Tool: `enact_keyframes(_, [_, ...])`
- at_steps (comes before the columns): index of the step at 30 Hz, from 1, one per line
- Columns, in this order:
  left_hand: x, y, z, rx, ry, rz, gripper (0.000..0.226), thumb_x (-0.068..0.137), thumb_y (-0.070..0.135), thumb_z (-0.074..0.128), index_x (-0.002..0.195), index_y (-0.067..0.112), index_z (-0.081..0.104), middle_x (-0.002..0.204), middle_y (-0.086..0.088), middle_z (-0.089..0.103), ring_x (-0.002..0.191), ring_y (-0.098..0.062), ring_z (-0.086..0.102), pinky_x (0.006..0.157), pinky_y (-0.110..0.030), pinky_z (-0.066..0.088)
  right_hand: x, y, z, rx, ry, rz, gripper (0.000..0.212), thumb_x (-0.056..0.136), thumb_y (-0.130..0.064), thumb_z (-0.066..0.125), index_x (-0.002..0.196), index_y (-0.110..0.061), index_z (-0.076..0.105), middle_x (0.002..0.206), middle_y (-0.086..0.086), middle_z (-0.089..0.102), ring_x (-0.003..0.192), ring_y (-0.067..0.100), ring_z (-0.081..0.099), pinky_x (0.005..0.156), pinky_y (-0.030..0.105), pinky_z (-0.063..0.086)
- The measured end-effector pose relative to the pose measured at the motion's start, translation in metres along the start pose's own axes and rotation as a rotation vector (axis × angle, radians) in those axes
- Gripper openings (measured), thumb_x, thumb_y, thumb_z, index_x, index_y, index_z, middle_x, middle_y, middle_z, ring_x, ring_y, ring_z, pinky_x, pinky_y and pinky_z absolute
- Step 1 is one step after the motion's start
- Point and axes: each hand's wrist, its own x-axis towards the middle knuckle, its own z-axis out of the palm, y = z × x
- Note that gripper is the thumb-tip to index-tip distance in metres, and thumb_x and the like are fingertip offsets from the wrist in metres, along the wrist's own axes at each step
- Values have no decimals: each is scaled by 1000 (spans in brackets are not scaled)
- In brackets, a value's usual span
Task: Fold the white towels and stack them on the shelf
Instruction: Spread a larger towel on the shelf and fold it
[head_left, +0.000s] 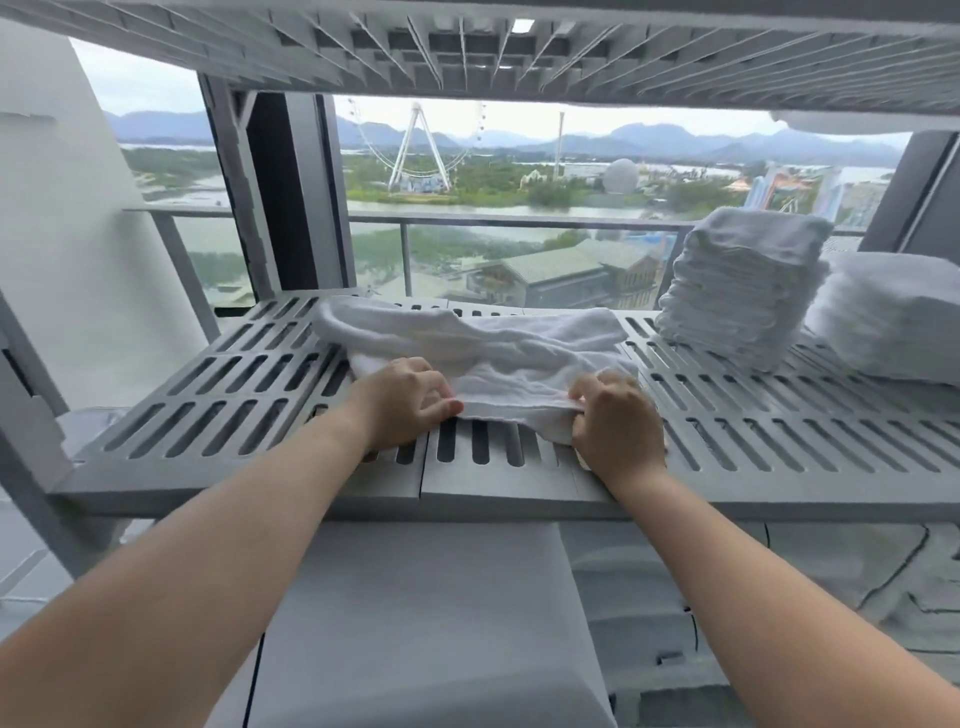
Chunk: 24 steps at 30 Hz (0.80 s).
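On shelf (239, 431), hands (both) pinch towel (498, 353).

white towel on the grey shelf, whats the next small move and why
Probably lift the near edge over to the far edge: left hand and right hand both pinch it, and the rumpled white cloth towel lies unfolded on the grey slatted shelf.

L forearm (249, 525) & R forearm (753, 561), from bottom corners of frame: both bare to wrists. Left grip (402, 400): thumbnail pinkish-red, can't tell if polish. Right grip (615, 421): bare, nails hidden.
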Motion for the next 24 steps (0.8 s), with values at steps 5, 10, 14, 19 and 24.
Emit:
enact_keyframes(5, [-9, -1, -4, 253, 141, -106, 25, 101, 24, 49, 110, 25, 73, 112, 5, 69, 99, -21, 66, 76, -37, 56, -3, 6, -8, 65, -106, 11, 28, 84, -8, 52, 101, -15, 74, 95, 9, 70, 90, 29, 63, 75, 35, 54])
enact_keyframes(10, [1, 15, -20, 346, 49, -203, 23, 96, 18, 50, 96, 29, 70, 102, 10, 70, 91, -19, 65, 70, -33, 50, -19, 21, -19, 83, -117, -12, 26, 89, -12, 54, 107, -15, 72, 103, 6, 67, 101, 30, 60, 85, 35, 49])
enact_keyframes(14, [8, 55, -24, 346, -57, -232, 26, 89, 16, 51, 98, 32, 69, 111, 9, 64, 105, -18, 61, 84, -36, 52, -23, 31, -24, 50, -208, 126, 32, 88, -12, 48, 114, -18, 65, 115, 8, 60, 114, 31, 50, 95, 41, 43])
enact_keyframes(19, [27, 142, 7, -2, 54, 46, 28, 97, 32, 61, 125, 29, 65, 129, 3, 63, 119, -22, 59, 98, -39, 50, -24, 44, -32, 171, -219, 199, 46, 87, -27, 60, 131, -19, 54, 125, 12, 56, 121, 33, 48, 101, 41, 43])
enact_keyframes(24, [57, 197, 37, -120, 27, 112, 35, 94, 26, 64, 129, 27, 67, 135, 3, 62, 122, -20, 58, 99, -36, 48, -27, 79, -39, 249, -334, 351, 64, 84, -49, 68, 133, -19, 41, 134, 13, 47, 129, 33, 41, 103, 41, 36])
